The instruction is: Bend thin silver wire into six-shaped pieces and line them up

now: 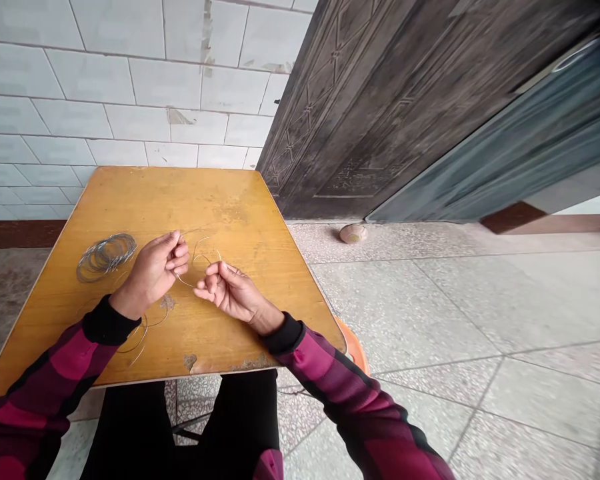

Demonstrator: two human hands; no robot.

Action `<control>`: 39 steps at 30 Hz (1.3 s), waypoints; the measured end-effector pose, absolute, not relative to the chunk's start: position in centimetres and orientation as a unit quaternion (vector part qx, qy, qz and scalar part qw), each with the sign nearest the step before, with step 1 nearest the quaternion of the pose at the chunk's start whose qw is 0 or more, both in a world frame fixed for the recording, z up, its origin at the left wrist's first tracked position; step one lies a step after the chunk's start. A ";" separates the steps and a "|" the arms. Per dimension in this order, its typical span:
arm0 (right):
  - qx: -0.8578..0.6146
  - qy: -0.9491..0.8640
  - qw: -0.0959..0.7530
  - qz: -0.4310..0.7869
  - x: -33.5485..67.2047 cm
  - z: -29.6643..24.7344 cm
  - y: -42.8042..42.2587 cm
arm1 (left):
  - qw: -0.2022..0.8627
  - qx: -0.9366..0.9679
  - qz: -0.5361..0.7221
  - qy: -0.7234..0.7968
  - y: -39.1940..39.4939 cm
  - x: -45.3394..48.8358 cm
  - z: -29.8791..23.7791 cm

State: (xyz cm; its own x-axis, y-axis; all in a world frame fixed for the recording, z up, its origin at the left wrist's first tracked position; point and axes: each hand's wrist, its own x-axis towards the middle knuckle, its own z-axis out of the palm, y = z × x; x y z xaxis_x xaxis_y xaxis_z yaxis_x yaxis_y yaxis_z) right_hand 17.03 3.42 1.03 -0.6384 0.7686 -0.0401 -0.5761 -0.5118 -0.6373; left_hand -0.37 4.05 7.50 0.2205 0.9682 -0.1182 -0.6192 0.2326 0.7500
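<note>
Thin, curved metal wire [184,281] runs between my two hands above the wooden table. My left hand [156,268] is closed, thumb and fingers pinching the wire. To its right, my right hand [230,288] pinches the wire between thumb and index finger, with the other fingers loosely curled. Loops of the wire bend up past the right fingertips. A coil of grey wire [106,256] lies on the table left of my left hand. More loose wire [145,327] curves on the tabletop beneath my left wrist.
The yellow wooden table [180,193] has worn patches and chips near its front edge. A white tiled wall [105,80] stands behind it. At the right are a dark carved door [350,133], a roundish object [353,233] on the floor and an orange stool [354,343] partly under the table.
</note>
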 end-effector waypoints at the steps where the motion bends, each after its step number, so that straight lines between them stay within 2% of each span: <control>1: -0.156 -0.301 0.390 0.856 17.2 0.9 3.7 | 0.729 0.282 0.548 0.298 4.2 -0.2 7.4; 10: -0.151 -0.366 0.380 0.836 17.0 -0.1 3.9 | 0.730 0.299 0.535 0.303 5.1 -0.3 6.9; 24: -0.120 -0.384 0.174 0.899 17.4 -0.8 4.1 | 0.723 0.383 0.475 0.325 4.7 1.4 6.6; 30: -0.097 -0.355 0.141 0.919 17.3 -1.4 4.1 | 0.701 0.432 0.463 0.329 4.3 1.9 6.8; 34: -0.109 -0.342 0.156 0.920 17.2 -1.4 4.0 | 0.695 0.429 0.467 0.337 4.3 1.7 6.7; 39: -0.138 -0.336 0.285 0.887 17.3 -0.8 4.0 | 0.687 0.340 0.539 0.350 4.8 1.5 6.1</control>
State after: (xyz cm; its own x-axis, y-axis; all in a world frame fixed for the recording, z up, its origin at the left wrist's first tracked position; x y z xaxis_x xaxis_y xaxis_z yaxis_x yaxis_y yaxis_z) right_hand 17.27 3.96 -0.83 -0.7994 0.5983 -0.0541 -0.4124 -0.6120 -0.6748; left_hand 1.48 4.79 6.11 0.1748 0.9778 -0.1153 -0.5023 0.1893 0.8437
